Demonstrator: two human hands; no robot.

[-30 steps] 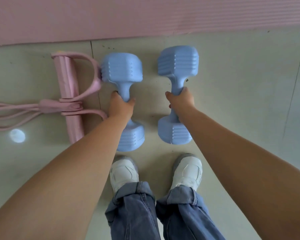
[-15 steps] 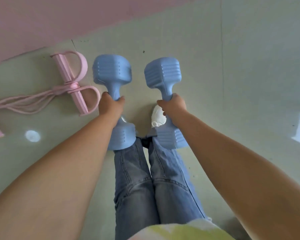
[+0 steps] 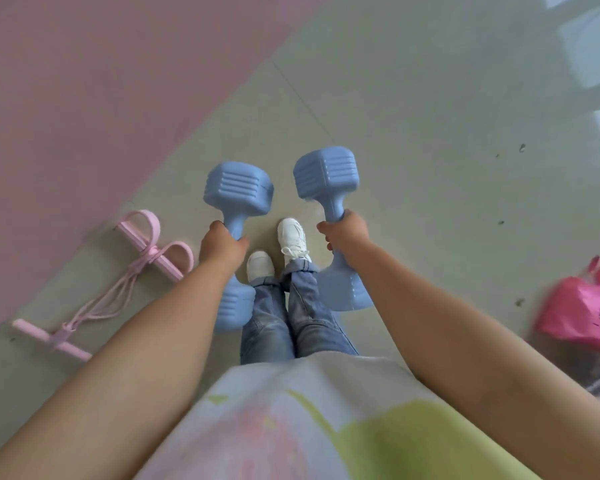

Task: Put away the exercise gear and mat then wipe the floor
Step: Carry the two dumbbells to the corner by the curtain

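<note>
I stand upright with a light blue dumbbell in each hand, both lifted off the floor. My left hand (image 3: 222, 247) grips the handle of the left dumbbell (image 3: 238, 188). My right hand (image 3: 343, 233) grips the handle of the right dumbbell (image 3: 326, 173). A pink pedal resistance band (image 3: 142, 258) lies on the floor to my left, its cords running to a bar handle. The pink exercise mat (image 3: 101, 81) lies flat across the upper left.
A pink plastic bag (image 3: 582, 313) sits on the floor at the right edge, beside a metal piece. The pale tiled floor (image 3: 430, 116) stretches ahead and to the right, with a few dark specks. My white shoes and jeans are below the dumbbells.
I have risen from a crouch with both dumbbells lifted off the floor, and my view has turned right. The band and mat now lie farther to the left.
</note>
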